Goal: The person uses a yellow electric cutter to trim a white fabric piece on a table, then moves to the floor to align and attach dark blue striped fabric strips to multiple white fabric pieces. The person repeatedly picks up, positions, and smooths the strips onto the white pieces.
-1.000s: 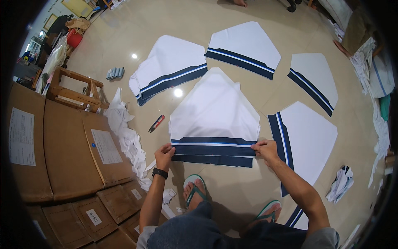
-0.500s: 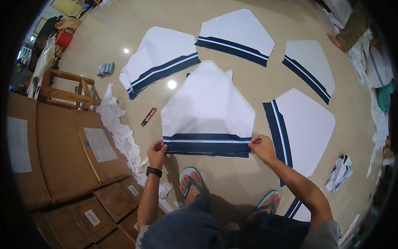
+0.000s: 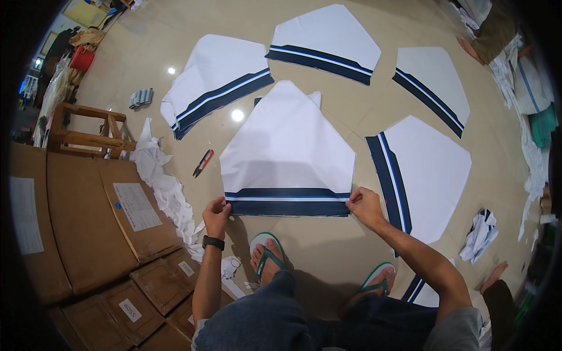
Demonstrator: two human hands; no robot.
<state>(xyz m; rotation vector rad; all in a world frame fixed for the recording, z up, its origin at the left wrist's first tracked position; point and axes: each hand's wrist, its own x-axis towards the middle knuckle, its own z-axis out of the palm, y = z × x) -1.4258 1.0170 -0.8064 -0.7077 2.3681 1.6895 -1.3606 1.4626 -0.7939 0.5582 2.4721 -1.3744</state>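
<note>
Since 1 second earlier, both hands had shifted the navy-banded white fabric panel (image 3: 287,140) over the piece beneath, whose navy strip, plainly exposed then, was now almost covered. That panel lay on the tiled floor (image 3: 328,248), to the right of the red-handled thread snips (image 3: 203,163). On the side towards the snips, the left hand (image 3: 216,216) was nearly closed, pinching the panel's near left corner between thumb and fingers. Farther right of the snips, the right hand (image 3: 364,207) had its thumb and fingertips together on the near right corner. Beyond the snips lay a stack of similar panels (image 3: 225,58); well to their right, 4 more banded panels (image 3: 430,181). White fabric scraps (image 3: 167,190) trailed left of the snips, beside brown cardboard cartons (image 3: 70,228).
</note>
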